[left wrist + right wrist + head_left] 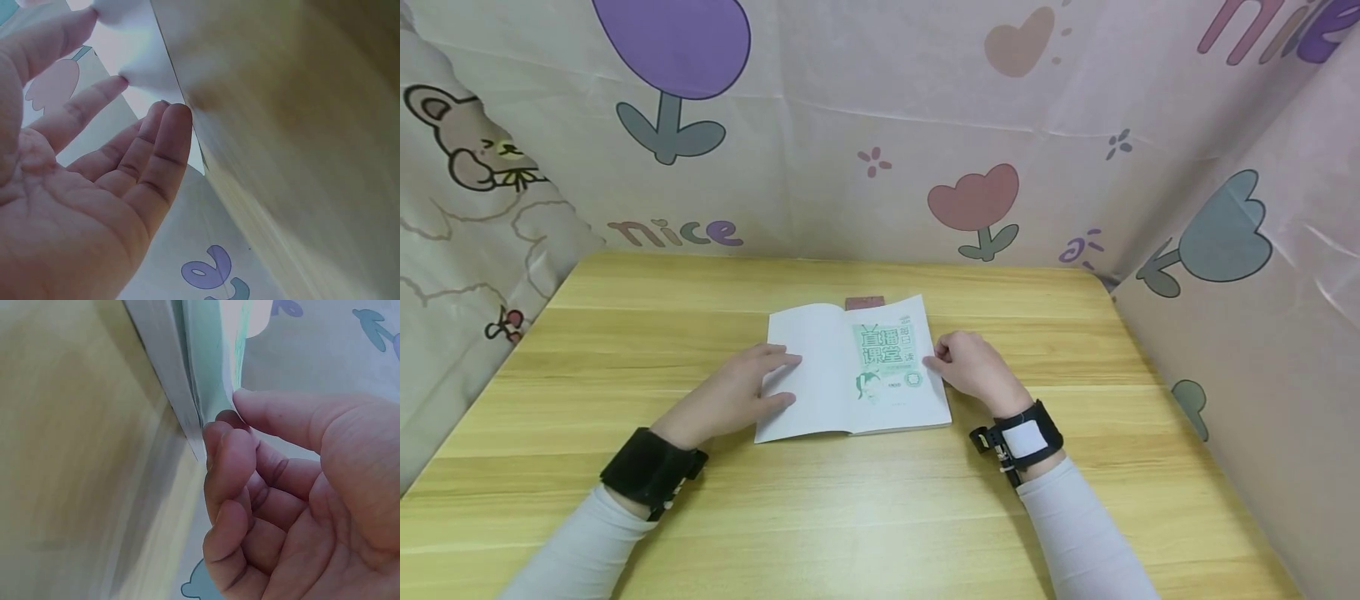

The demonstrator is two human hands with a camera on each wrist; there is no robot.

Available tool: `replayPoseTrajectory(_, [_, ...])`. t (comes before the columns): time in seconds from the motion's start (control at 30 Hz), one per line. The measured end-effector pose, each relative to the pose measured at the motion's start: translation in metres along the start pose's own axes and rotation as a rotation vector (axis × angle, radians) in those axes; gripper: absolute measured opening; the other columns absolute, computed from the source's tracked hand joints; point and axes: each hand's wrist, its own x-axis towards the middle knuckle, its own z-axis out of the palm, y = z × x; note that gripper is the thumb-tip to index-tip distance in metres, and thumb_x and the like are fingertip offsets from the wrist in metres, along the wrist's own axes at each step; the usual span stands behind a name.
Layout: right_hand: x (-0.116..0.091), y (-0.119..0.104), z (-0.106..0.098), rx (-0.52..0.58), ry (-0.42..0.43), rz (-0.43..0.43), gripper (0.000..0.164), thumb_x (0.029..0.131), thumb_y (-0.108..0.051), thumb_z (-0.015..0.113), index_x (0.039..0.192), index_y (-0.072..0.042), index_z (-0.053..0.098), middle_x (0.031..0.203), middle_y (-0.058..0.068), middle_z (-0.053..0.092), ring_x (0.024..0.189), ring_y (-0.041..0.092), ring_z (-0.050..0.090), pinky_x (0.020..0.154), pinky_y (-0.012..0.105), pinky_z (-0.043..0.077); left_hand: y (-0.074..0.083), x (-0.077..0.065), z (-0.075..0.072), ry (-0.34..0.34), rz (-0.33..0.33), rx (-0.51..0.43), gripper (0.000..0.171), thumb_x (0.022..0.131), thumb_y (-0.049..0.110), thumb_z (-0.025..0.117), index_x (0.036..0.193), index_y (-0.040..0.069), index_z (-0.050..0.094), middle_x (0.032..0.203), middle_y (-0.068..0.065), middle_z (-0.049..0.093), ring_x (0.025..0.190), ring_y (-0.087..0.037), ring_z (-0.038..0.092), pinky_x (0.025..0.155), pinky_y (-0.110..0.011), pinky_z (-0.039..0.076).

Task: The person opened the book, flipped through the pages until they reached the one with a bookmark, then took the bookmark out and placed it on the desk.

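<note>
An open book (pixel 816 392) lies on the wooden table, its left page blank and its right page printed with green lettering and a small figure. My left hand (pixel 748 387) rests at the book's left edge, thumb and fingers spread over the blank page. In the left wrist view the fingers of the left hand (pixel 106 137) are extended along the white page. At the right edge, my right hand (pixel 973 367) pinches the printed page between thumb and curled index finger. The right wrist view shows the right hand (pixel 269 481) holding that page slightly apart from the pages below.
A dark reddish tab or small block (pixel 865 302) shows behind the book's top edge. The wooden table (pixel 880 525) is bounded by a patterned cloth (pixel 820 167) at the back and both sides. Each wrist wears a black strap.
</note>
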Motion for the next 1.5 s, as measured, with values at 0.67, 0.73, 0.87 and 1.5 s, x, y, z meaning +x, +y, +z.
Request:
replayPoseTrajectory(0.67, [-0.005,-0.011,-0.014,0.043,0.127,-0.101,0.033,0.104,-0.027,0.042,0.099,-0.004,0.065,0.061,0.002,0.049,0.048,0.013,0.046,0.042,0.026,0.036,-0.001,-0.001,-0.003,0.05,0.023,-0.014,0.042,0.087,0.026,0.071,0.122,0.004,0.065,0.119,-0.013,0.059,0.103,-0.027,0.056,0.088,-0.046,0.047])
replayPoseTrajectory(0.73, [-0.006,-0.013,-0.015,0.046,0.133,-0.114,0.033,0.105,-0.025,0.041,0.092,-0.005,0.063,0.062,0.002,0.05,0.049,0.014,0.047,0.042,0.026,0.037,-0.002,-0.001,-0.003,0.058,0.031,-0.019,0.037,0.088,0.025,0.07,0.119,0.004,0.066,0.116,-0.011,0.06,0.101,-0.027,0.057,0.086,-0.045,0.048])
replayPoseTrajectory(0.87, [-0.008,-0.017,-0.017,0.049,0.143,-0.138,0.029,0.105,-0.021,0.041,0.087,-0.008,0.059,0.064,0.002,0.052,0.05,0.013,0.048,0.042,0.026,0.037,-0.004,-0.001,-0.003,0.081,0.041,-0.051,0.027,0.093,0.022,0.063,0.113,0.004,0.068,0.111,-0.008,0.062,0.096,-0.025,0.058,0.084,-0.043,0.049])
replayPoseTrajectory(1.5, [-0.014,-0.047,-0.002,0.126,0.157,-0.327,0.022,0.099,-0.012,0.051,0.117,-0.008,0.062,0.082,-0.005,0.065,0.066,0.004,0.062,0.052,0.02,0.048,-0.005,0.001,-0.004,0.097,0.01,-0.087,0.021,0.098,0.023,0.056,0.106,0.009,0.07,0.088,0.003,0.063,0.073,-0.015,0.053,0.064,-0.029,0.046])
